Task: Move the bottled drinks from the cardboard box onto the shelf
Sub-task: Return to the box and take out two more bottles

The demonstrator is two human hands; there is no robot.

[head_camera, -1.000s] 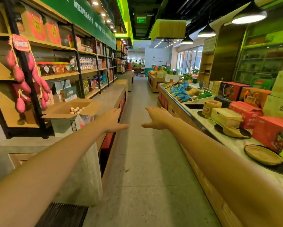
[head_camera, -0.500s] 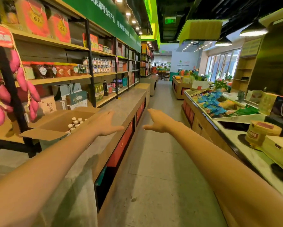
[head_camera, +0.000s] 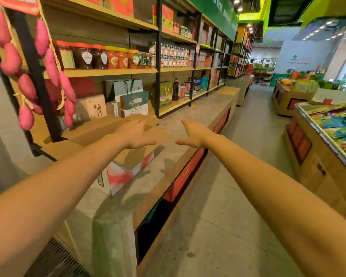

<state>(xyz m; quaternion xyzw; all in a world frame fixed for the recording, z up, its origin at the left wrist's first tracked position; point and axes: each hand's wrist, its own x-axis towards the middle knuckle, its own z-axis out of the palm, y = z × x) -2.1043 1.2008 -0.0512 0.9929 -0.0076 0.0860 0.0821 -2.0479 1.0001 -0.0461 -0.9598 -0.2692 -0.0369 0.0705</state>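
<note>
Shop aisle, warm overhead light. A long grey concrete counter [head_camera: 190, 116] runs along the left wall, with orange panels set into its front below. On its near end stands the cardboard box [head_camera: 128, 170], its flaps folded out and its side printed white and red. The left forearm and the flaps cover the opening, so the bottled drinks inside are hidden. The left hand [head_camera: 135, 135] is held over the box's far flap, fingers straight and spread, gripping nothing; whether it touches the flap cannot be told. The right hand [head_camera: 195, 134] is just beside it over the bare counter, also flat and spread, holding nothing, with a clear gap between the two. Behind the counter rises the shelf [head_camera: 112, 72], wooden boards on black uprights. The middle board carries jars [head_camera: 100, 57] and a row of small bottles [head_camera: 174, 56]; the lower level carries gift boxes [head_camera: 135, 102] and a dark bottle [head_camera: 175, 89]. Strings of pink sweet-potato shapes [head_camera: 11, 58] hang at far left. Across the pale tiled floor [head_camera: 238, 196] stands a wooden display table [head_camera: 318, 172] with coloured packets on it.
</note>
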